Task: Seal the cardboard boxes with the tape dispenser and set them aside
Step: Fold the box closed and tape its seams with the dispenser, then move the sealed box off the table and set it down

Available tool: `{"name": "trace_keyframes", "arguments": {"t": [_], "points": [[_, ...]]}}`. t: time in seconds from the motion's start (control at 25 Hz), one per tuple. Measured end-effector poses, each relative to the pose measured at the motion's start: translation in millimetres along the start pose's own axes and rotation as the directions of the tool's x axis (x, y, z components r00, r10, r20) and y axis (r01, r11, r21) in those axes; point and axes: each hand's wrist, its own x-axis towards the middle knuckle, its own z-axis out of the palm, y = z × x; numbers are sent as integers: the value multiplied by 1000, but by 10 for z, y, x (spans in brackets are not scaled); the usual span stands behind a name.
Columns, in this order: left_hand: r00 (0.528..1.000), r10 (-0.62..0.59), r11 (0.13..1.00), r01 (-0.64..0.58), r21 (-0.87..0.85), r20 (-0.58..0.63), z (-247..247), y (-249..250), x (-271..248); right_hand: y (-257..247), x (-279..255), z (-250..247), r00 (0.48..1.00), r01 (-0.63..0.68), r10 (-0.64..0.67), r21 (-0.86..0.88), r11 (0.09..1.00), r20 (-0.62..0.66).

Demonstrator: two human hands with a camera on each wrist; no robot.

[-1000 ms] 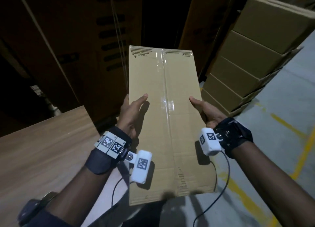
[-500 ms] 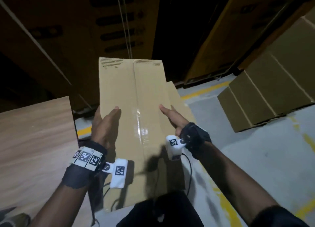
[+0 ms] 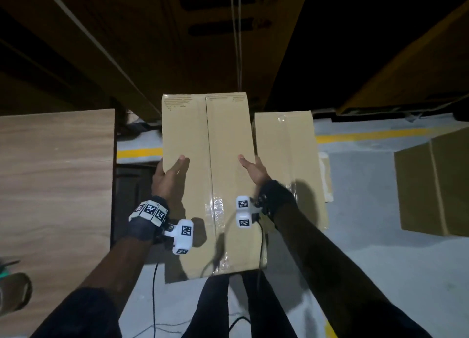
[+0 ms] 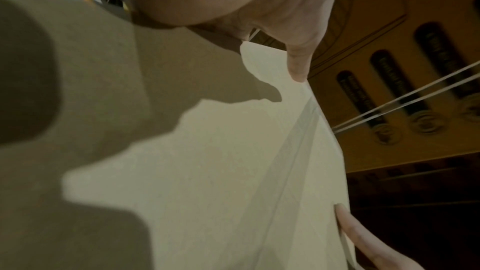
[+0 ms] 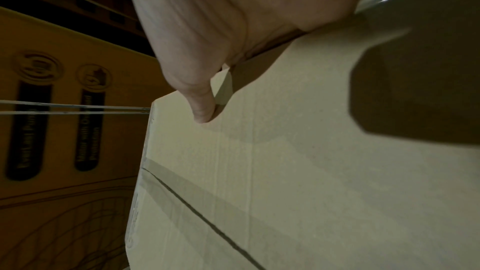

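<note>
I hold a long cardboard box (image 3: 228,160) level in front of me, its centre seam covered by clear tape. My left hand (image 3: 168,178) grips its left edge, with the thumb (image 4: 298,65) on top and the fingers hidden underneath. On the opposite edge my right hand (image 3: 253,169) holds it the same way, thumb (image 5: 202,110) pressed on the top face. The box (image 4: 207,171) fills both wrist views, and its taped seam runs along the lid (image 5: 285,171). A second taped box (image 3: 286,155) lies on the floor just right of the held one.
A wooden table (image 3: 50,185) stands to the left, with a blurred object (image 3: 12,292) at its near corner. More cardboard boxes (image 3: 436,185) sit at the right on the grey floor. A yellow floor line (image 3: 368,136) runs across. Large dark cartons (image 3: 177,46) stand behind.
The box in my hands has come down over the floor beside the other taped box, which has come into view. The stack of boxes has slid to the right. My grip is unchanged.
</note>
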Motion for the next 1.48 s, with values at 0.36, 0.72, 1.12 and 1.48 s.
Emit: {"name": "trace_keyframes", "arguments": {"t": [0.36,0.72,1.12,1.48], "points": [[1000,-25,999,25,-29,-15,610,-367,657,164,797,-111,997,21,-21,6,1000,-80],[998,65,958,-66,278,14,459,-618,830,313,725,-56,994,16,-19,-29,999,-111],[881,432,819,-473,324,194,170,-273,-585,-109,-906,-724,994,-101,84,285,953,72],[760,601,739,-646,191,246,-452,135,-1627,-443,-2016,206,940,191,-212,103,976,266]]}}
